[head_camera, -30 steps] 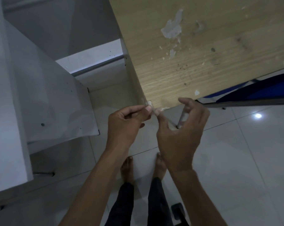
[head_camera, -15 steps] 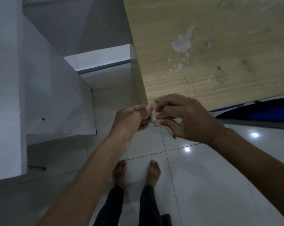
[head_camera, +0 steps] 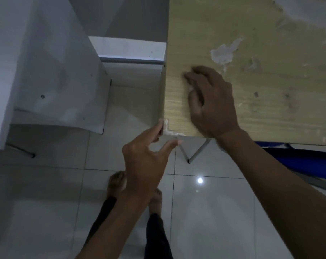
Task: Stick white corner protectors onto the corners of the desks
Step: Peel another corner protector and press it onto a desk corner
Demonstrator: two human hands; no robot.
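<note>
right hand (head_camera: 212, 107) moved onto wooden desk (head_camera: 270, 90); tiled floor (head_camera: 214, 212).

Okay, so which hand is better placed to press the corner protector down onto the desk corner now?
Left, probably. The left hand has its fingertips right at the white corner protector on the wooden desk corner. The right hand lies farther in on the desktop, away from the corner.
</note>
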